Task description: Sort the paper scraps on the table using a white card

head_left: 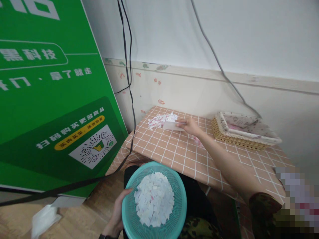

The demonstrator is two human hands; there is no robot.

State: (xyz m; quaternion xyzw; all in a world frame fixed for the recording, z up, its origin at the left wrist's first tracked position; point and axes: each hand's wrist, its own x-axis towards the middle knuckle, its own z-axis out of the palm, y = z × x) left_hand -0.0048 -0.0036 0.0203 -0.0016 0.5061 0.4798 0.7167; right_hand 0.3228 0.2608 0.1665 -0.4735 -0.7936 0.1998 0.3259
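One teal colander (179, 196), likely light, springy and best gripped by its rim, is held there by the left fingers (124, 193), one heap of flimsy-looking paper scraps (154, 199) contained inside. One white card (171, 125), apparently thin and stiff, is pinched by the right fingers (183, 122); a second heap (158, 121) is seen just left of them on the bench (169, 151).

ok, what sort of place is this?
Possibly a small shop's corner: a green panel carries a QR code and shopping text, beside a checked-cloth table with a lined wicker basket.
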